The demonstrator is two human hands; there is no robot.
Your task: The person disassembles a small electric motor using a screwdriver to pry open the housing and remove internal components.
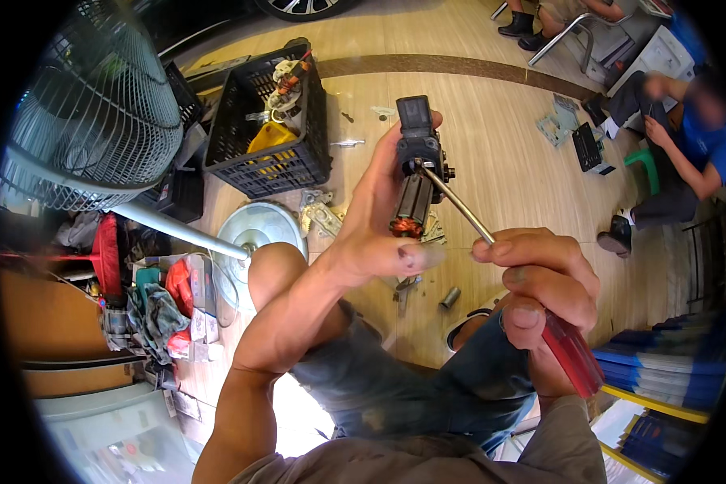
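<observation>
In front of me, my left hand (369,234) holds a black motor part (419,149) upright, its fingers wrapped behind it and its thumb stretched out below. From the lower end of this part sticks a ribbed metal armature (414,196) with copper-coloured windings. My right hand (550,278) is closed around the red handle of a screwdriver (571,355). The screwdriver's thin metal shaft slants up and left, with its tip at the joint between black housing and armature. What the tip touches there is too small to tell.
Beyond my left arm stands a black plastic crate (270,165) of parts. A standing fan (97,121) leans in at left, its round base (262,234) by my knee. Metal parts and a small cylinder (450,298) lie on the floor. A person (686,153) sits at right.
</observation>
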